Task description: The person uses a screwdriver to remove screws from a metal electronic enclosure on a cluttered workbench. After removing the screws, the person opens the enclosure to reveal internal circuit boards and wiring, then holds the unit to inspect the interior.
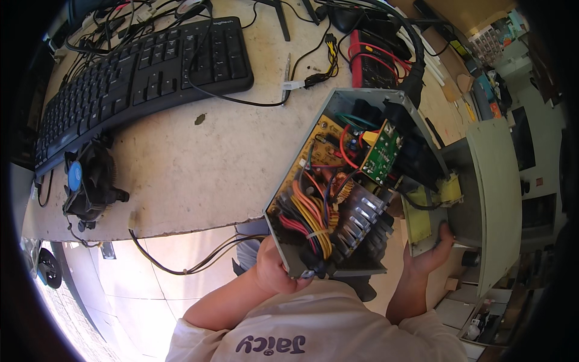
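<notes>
An opened computer power supply [319, 145] is tilted at the front edge of the table, its inside facing up. It shows a small green circuit board [384, 154], silvery heat sink fins [360, 223] and a tied bundle of coloured wires [316, 226]. My left hand [274, 265] grips the lower left corner of its metal case. At the right, my right hand [429, 256] holds the bent metal cover [497, 199] by its lower edge, thumb on the inner face. Inside the cover sits a yellow-wrapped part [449, 189], with a black lead running toward the case.
A black keyboard [139, 78] lies at the far left, below tangled cables. Nearer is a CPU cooler fan [90, 184]. A red multimeter [367, 60] and a loose wire connector [329, 60] lie behind the power supply. A cable [181, 271] hangs below the table edge.
</notes>
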The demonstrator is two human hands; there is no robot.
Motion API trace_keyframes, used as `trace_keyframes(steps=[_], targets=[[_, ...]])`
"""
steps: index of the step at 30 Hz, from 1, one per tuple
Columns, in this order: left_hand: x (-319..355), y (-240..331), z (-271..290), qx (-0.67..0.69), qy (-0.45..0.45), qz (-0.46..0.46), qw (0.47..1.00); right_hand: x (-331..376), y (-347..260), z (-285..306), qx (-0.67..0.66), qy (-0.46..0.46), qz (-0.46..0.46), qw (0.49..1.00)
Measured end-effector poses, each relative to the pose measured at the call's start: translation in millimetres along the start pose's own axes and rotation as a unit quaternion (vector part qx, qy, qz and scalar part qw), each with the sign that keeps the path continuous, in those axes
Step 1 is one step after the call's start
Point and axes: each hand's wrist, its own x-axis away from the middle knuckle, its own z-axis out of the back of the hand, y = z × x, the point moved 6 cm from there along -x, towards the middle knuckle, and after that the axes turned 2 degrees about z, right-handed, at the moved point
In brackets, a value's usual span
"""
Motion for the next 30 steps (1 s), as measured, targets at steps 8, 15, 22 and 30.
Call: trace_keyframes(steps=[8, 15, 22, 30], targets=[[6, -13, -8, 0.017, -0.012, -0.007, 1.000, 0, -4, -8, 0.009, 0.016, 0.010, 1.000], [5, -9, -8, -0.037, -0.037, -0.023, 0.998, 0, -3, 4, 0.023, 0.035, 0.024, 0.999], [5, -5, -3, -0.017, -0.005, 0.008, 1.000, 1, -3, 3, -0.001, 0.036, -0.007, 0.999], [-13, 20, 6, -0.051, 0.093, 0.002, 0.994, 5, -6, -10, 0.023, -0.040, -0.013, 0.999]])
